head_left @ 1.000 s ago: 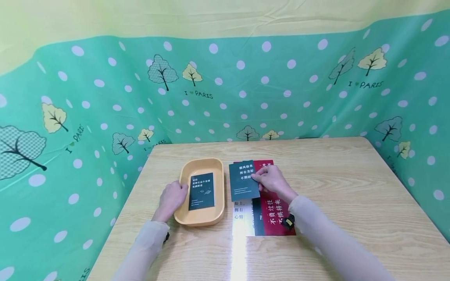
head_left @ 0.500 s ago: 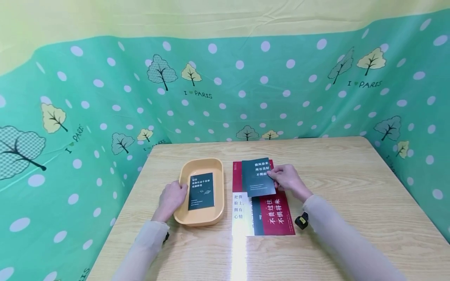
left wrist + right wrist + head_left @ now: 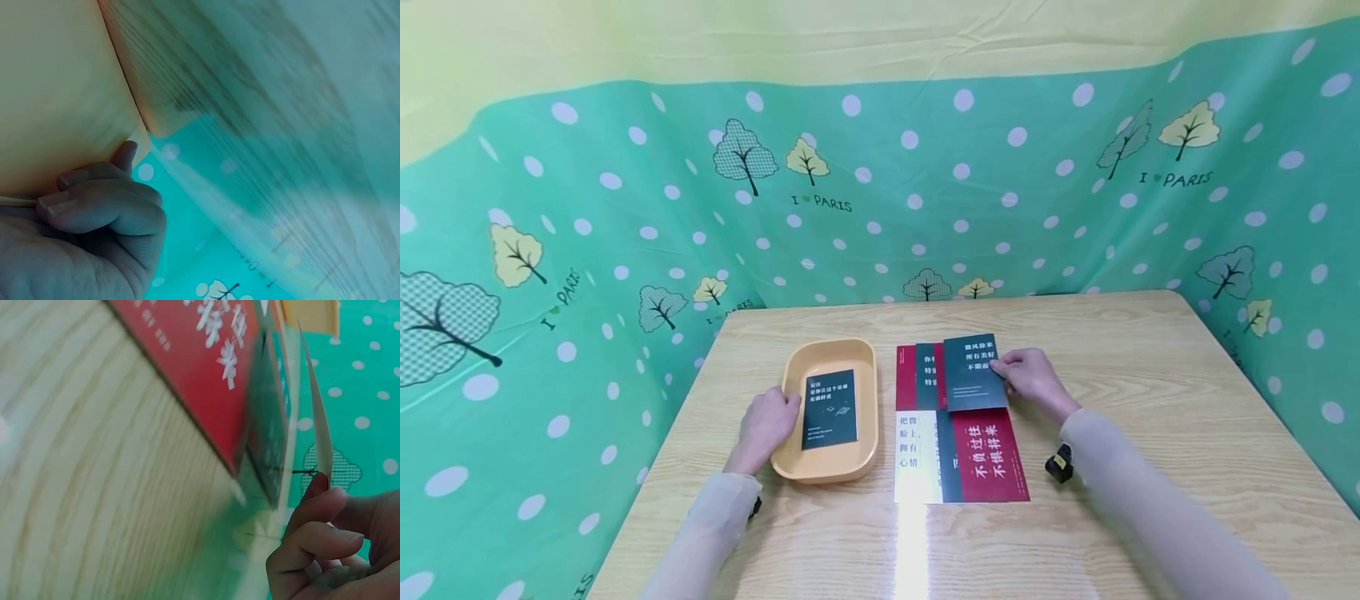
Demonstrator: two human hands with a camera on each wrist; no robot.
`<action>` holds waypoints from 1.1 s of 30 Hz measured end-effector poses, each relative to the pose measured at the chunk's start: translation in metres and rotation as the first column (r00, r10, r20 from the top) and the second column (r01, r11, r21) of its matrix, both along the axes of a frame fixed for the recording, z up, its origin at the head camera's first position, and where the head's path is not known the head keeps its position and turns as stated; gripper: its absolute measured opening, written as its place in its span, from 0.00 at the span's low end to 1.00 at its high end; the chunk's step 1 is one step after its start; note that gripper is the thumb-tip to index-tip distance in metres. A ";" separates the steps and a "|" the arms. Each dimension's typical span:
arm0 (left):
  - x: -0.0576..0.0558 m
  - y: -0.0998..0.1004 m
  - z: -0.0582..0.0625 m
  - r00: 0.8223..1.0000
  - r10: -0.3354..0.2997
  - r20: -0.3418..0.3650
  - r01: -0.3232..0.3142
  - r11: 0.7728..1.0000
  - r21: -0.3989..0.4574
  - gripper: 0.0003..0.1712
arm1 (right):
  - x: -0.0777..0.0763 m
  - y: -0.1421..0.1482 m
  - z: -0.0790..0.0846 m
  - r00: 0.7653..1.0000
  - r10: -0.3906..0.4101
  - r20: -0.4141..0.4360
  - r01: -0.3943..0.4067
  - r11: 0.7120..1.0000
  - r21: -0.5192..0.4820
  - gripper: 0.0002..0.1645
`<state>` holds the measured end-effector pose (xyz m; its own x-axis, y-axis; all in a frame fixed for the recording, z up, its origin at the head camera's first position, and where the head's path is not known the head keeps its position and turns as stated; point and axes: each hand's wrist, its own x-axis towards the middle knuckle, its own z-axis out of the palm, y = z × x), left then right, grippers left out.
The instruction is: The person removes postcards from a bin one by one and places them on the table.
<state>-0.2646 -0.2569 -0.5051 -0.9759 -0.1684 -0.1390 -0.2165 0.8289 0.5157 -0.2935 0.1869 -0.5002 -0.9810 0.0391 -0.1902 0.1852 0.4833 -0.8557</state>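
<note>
My right hand [image 3: 1033,379] pinches a dark green printed card [image 3: 972,375] by its right edge, over the back row of laid-out cards. In the right wrist view the held card [image 3: 319,419] appears nearly edge-on between thumb and fingers, apart from the cards beneath. My left hand [image 3: 769,425] grips the left rim of a pale orange tray [image 3: 827,467], its fingers curled against the wall in the left wrist view. Inside the tray lies another dark green card [image 3: 830,408]. A red card [image 3: 906,379] and a dark green one [image 3: 927,373] show left of the held card.
In the front row, a white card [image 3: 916,454], a narrow strip of dark green card [image 3: 951,454] and a red card [image 3: 988,454] overlap. They lie on a wooden table [image 3: 1120,358]. A green dotted cloth [image 3: 880,242] hangs behind and at both sides.
My right hand has carried the dark green card rightward across the back row, uncovering the red and green cards at its left. The left hand and tray have stayed in place.
</note>
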 end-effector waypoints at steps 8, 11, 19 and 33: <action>0.002 0.001 0.001 1.000 0.004 0.002 -0.004 1.000 0.003 0.20 | -0.006 0.007 -0.007 0.999 -0.012 0.029 0.011 1.000 0.014 0.18; 0.002 0.001 0.000 1.000 0.008 0.011 -0.008 1.000 0.008 0.20 | -0.009 0.008 -0.009 0.999 -0.016 0.034 0.016 1.000 0.011 0.19; 0.001 0.001 0.000 1.000 0.004 0.007 -0.004 1.000 -0.004 0.20 | -0.016 0.010 -0.012 0.998 -0.033 0.058 0.032 0.999 0.015 0.20; 0.002 -0.002 -0.001 1.000 0.011 -0.009 -0.011 1.000 -0.002 0.20 | -0.015 0.009 -0.016 0.999 -0.018 0.045 0.015 0.997 0.073 0.18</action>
<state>-0.2625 -0.2588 -0.5061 -0.9751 -0.1793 -0.1303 -0.2211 0.8276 0.5159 -0.3089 0.1963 -0.5162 -0.9705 0.0706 -0.2307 0.2316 0.5406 -0.8088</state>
